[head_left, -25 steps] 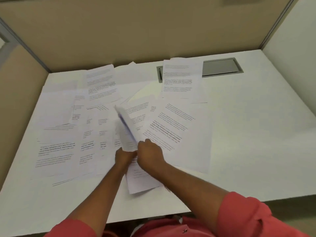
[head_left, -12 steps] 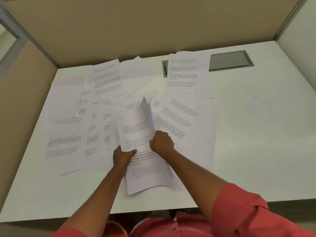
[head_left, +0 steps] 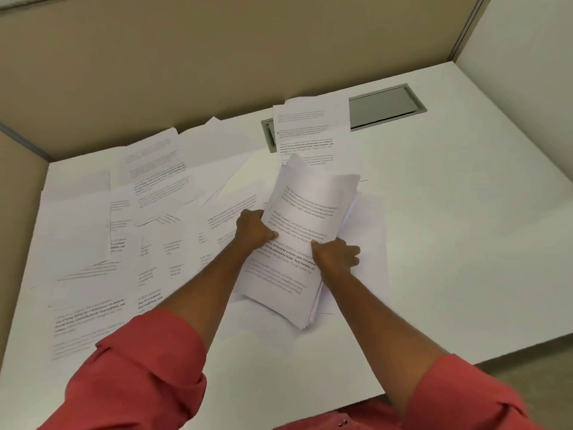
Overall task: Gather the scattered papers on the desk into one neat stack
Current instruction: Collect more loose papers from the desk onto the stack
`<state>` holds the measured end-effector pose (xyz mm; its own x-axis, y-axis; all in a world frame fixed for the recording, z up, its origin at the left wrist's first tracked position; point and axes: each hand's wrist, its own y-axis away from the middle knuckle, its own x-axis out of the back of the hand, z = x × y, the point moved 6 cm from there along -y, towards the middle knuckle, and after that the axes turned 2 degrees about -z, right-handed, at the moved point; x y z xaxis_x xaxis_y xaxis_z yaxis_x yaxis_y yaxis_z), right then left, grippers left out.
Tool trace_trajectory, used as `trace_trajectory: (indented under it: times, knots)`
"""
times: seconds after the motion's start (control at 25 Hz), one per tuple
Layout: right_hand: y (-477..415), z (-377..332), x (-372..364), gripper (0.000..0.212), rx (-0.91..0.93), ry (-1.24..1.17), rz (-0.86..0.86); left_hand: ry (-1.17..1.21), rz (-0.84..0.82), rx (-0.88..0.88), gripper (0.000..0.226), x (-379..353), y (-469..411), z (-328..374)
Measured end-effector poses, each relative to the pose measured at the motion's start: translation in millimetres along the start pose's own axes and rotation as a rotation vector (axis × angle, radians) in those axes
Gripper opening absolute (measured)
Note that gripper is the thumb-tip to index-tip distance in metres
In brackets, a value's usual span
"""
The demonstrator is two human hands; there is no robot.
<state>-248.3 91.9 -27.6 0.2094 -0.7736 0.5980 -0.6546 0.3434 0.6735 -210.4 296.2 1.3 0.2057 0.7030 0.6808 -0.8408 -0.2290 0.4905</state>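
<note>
Both hands grasping one stack of papers (head_left: 302, 243), left hand (head_left: 255, 229) on its left edge, right hand (head_left: 336, 257) on its right (top curling), loose sheets (head_left: 124, 231) scattered left of stack, bare desk (head_left: 465, 228) right of it

One head-worn wide-angle camera looks forward and steeply down from close above the white rectangular laminate desk (head_left: 449, 243), facing the beige partition wall (head_left: 217, 63) at twelve o'clock.

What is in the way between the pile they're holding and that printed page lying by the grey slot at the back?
Nothing visible. The held bundle of papers, gripped by the left hand and right hand, has its far edge close to the printed sheet lying over the grey desk grommet. Only flat loose sheets lie to its left.
</note>
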Motion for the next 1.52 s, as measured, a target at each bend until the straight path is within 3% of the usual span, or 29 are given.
trace_trajectory:
  times: [0.24,0.44,0.56,0.88,1.12,1.2,1.28,1.52]
  knots:
    - [-11,-2,1,0.02,-0.096,-0.011,0.088,-0.33,-0.058,0.119,0.072,-24,-36,1]
    - [-14,-1,0,0.029,-0.136,-0.065,0.104,-0.325,-0.083,0.094,0.083,-22,-49,-13]
    - [-15,-6,-1,0.048,-0.061,-0.064,0.121,-0.232,-0.053,0.114,0.083,-20,-49,-24]
    - [-3,-30,0,0.046,0.282,-0.12,0.18,0.012,0.045,0.242,0.078,-15,-26,-35]
    - [4,-40,0,0.051,0.375,-0.354,-0.087,0.349,0.124,0.269,0.051,-3,-9,-69]
    - [4,-41,-6,0.055,0.41,-0.212,-0.12,0.44,0.075,0.309,0.049,-8,2,-83]
    - [1,-40,-16,0.057,0.434,0.034,-0.083,0.383,0.06,0.338,0.052,-16,10,-96]
    - [-5,-37,-31,0.055,0.345,0.389,0.056,0.258,0.228,0.38,0.081,-30,31,-85]
